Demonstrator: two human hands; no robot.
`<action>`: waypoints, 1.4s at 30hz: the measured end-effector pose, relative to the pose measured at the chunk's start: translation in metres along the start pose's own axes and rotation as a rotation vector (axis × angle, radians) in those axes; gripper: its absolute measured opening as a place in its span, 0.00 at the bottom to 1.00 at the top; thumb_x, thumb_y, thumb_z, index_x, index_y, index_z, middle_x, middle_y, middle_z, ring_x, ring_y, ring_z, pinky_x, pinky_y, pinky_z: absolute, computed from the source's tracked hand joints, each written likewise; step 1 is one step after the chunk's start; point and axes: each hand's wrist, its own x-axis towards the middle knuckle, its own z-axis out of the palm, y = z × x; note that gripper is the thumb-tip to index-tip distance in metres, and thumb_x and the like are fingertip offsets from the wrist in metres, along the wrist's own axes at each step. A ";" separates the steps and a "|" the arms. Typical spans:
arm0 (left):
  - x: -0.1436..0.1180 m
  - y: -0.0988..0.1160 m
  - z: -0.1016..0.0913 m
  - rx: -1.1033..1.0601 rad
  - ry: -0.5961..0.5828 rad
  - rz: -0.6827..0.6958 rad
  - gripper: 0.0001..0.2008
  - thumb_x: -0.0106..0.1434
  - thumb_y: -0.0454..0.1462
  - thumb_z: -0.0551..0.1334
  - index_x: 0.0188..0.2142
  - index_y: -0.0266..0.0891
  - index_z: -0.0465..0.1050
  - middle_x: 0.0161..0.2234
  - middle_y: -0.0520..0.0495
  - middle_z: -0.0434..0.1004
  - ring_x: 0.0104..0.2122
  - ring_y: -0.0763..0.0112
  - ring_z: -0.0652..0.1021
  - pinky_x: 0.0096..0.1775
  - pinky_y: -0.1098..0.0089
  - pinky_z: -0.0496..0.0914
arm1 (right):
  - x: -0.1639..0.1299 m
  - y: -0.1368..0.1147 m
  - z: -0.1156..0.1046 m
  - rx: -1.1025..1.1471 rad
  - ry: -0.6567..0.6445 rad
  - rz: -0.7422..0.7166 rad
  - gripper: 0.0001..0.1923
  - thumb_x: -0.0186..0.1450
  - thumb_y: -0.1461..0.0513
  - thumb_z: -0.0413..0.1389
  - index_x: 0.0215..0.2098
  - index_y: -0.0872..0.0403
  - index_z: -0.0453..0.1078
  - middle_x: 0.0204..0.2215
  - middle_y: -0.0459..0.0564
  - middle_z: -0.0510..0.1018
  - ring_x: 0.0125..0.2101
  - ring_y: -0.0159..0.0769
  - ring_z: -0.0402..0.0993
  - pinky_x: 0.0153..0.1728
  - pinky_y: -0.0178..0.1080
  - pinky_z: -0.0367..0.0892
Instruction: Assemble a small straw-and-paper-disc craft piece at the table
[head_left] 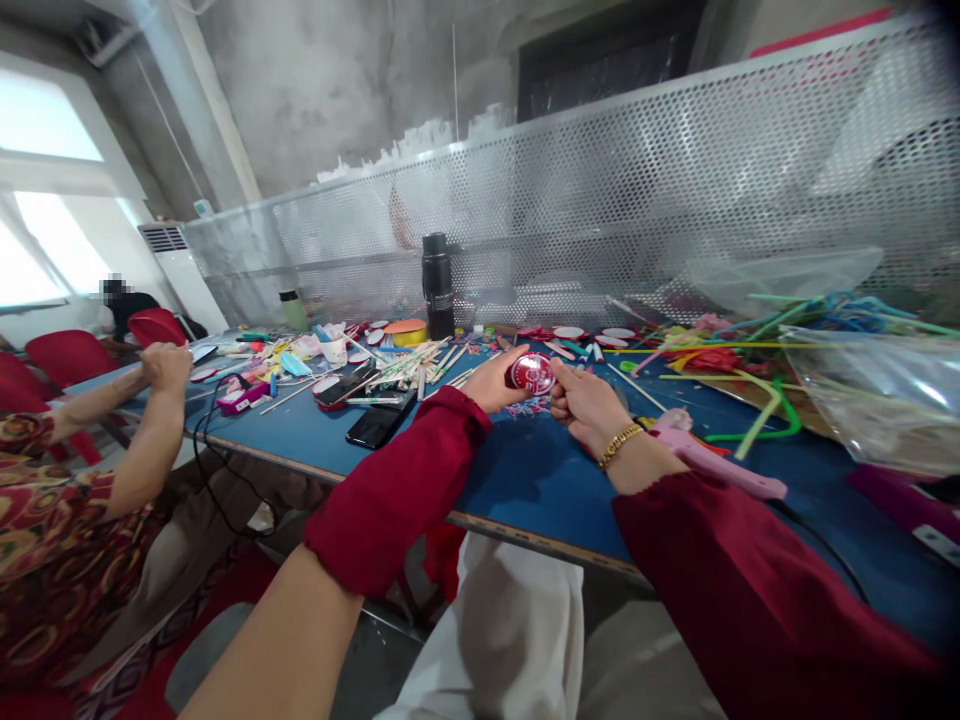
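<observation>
A shiny red round disc (533,373) with a pale printed pattern is held up just above the blue table (517,480). My left hand (496,385) grips its left side, fingers closed around the edge. At the right edge, my right hand (589,403) is closed in a pinch, thumb and fingertips against the disc. Whether a smaller piece sits in that pinch cannot be made out. Small coloured shreds (529,407) lie on the table behind the disc. Close to my right wrist is a pink corded tool (712,458), like a glue gun.
Left of my hands lie phones (381,422) and a heap of paper sticks (420,362). A black bottle (437,285) stands behind them. Coloured pipe cleaners (780,400) and plastic bags (877,395) spread at right. Another person's hands (166,365) rest at the left.
</observation>
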 end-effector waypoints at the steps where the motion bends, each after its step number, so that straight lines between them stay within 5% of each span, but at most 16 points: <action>1: 0.000 0.000 0.000 -0.007 -0.002 -0.002 0.42 0.53 0.35 0.72 0.67 0.33 0.66 0.64 0.31 0.70 0.62 0.48 0.74 0.64 0.51 0.66 | 0.000 0.000 0.000 -0.001 0.001 0.002 0.21 0.72 0.57 0.59 0.23 0.52 0.58 0.12 0.38 0.62 0.10 0.21 0.52 0.11 0.26 0.50; 16: -0.001 0.014 -0.004 0.091 0.002 0.001 0.41 0.51 0.30 0.69 0.66 0.34 0.66 0.63 0.33 0.72 0.61 0.50 0.75 0.63 0.51 0.68 | -0.001 0.000 0.001 -0.006 -0.005 0.005 0.21 0.70 0.57 0.61 0.24 0.51 0.58 0.12 0.38 0.62 0.11 0.22 0.51 0.10 0.26 0.51; 21: 0.000 0.016 -0.004 -0.097 0.037 0.003 0.43 0.51 0.30 0.69 0.67 0.35 0.64 0.63 0.33 0.71 0.61 0.51 0.73 0.64 0.52 0.66 | -0.002 -0.003 0.001 0.007 0.023 -0.022 0.16 0.69 0.54 0.60 0.28 0.51 0.63 0.15 0.42 0.69 0.14 0.27 0.61 0.13 0.29 0.58; 25: 0.001 0.023 -0.003 -0.500 0.064 -0.210 0.44 0.56 0.30 0.63 0.72 0.43 0.55 0.62 0.37 0.71 0.49 0.60 0.80 0.53 0.56 0.76 | 0.005 0.003 -0.002 -0.141 0.062 -0.195 0.11 0.66 0.58 0.61 0.30 0.50 0.65 0.18 0.42 0.72 0.17 0.30 0.65 0.17 0.32 0.63; 28: 0.003 0.028 -0.003 -0.707 0.122 -0.348 0.41 0.59 0.28 0.59 0.72 0.44 0.57 0.62 0.39 0.71 0.48 0.62 0.80 0.49 0.60 0.78 | 0.010 0.008 -0.007 -0.354 0.111 -0.411 0.08 0.63 0.64 0.62 0.35 0.48 0.66 0.19 0.39 0.71 0.18 0.31 0.66 0.20 0.34 0.63; 33: 0.003 0.026 -0.003 -0.678 0.155 -0.501 0.26 0.65 0.38 0.63 0.63 0.38 0.70 0.48 0.40 0.81 0.37 0.64 0.81 0.43 0.59 0.79 | 0.013 0.009 -0.015 -0.705 0.138 -0.699 0.14 0.61 0.67 0.63 0.42 0.49 0.66 0.21 0.40 0.74 0.23 0.34 0.69 0.30 0.37 0.63; 37: 0.002 0.020 -0.003 -0.599 0.086 -0.519 0.14 0.63 0.36 0.67 0.48 0.33 0.78 0.39 0.43 0.82 0.32 0.69 0.79 0.40 0.61 0.79 | 0.018 0.012 -0.016 -0.669 0.112 -0.609 0.09 0.61 0.62 0.64 0.36 0.51 0.69 0.24 0.44 0.77 0.24 0.34 0.72 0.28 0.36 0.64; 42: 0.001 0.016 -0.003 -0.564 0.144 -0.440 0.15 0.61 0.37 0.69 0.48 0.35 0.77 0.42 0.43 0.83 0.35 0.69 0.80 0.40 0.64 0.78 | 0.027 0.020 -0.016 -0.471 0.052 -0.478 0.09 0.58 0.59 0.67 0.31 0.52 0.72 0.23 0.45 0.77 0.22 0.33 0.73 0.22 0.33 0.64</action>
